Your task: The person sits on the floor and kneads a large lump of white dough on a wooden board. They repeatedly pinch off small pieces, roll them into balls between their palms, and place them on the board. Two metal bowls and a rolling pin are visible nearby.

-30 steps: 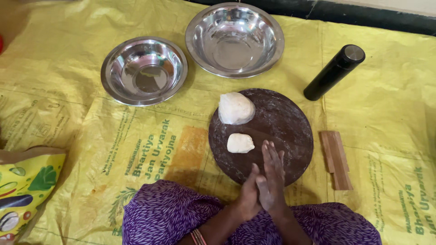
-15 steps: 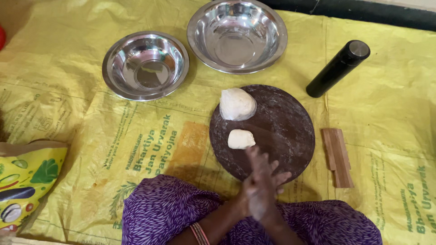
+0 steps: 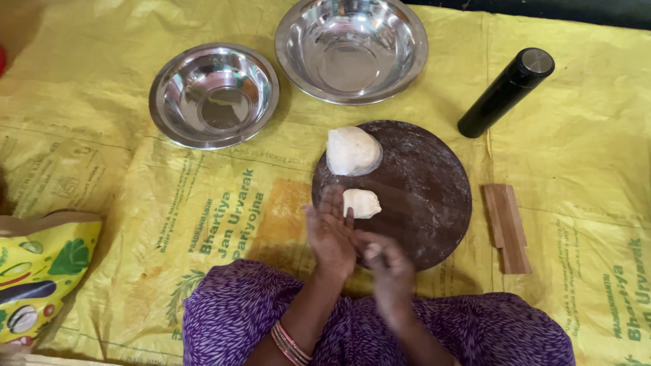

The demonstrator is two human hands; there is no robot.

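**Hands pressed together over the near edge of the board**

The left hand (image 3: 330,234) is flat with its fingers straight, and the right hand (image 3: 388,266) lies against its palm, so the two are pressed together. A pale bit shows between them; whether it is dough I cannot tell. Just beyond the left fingertips, a small dough piece (image 3: 361,202) lies on the round dark board (image 3: 420,196), close to the hand but apart from it. A bigger dough lump (image 3: 352,151) sits at the board's far left edge.

The board rests on a yellow printed sheet (image 3: 102,169) spread over the floor. Beyond it stand a small steel bowl (image 3: 213,95) and a large steel bowl (image 3: 351,49). A black cylinder (image 3: 505,91) lies to the far right, and a wooden block (image 3: 506,227) sits just right of the board. A printed bag (image 3: 41,271) lies at the left. Purple cloth (image 3: 237,312) covers the person's knees.
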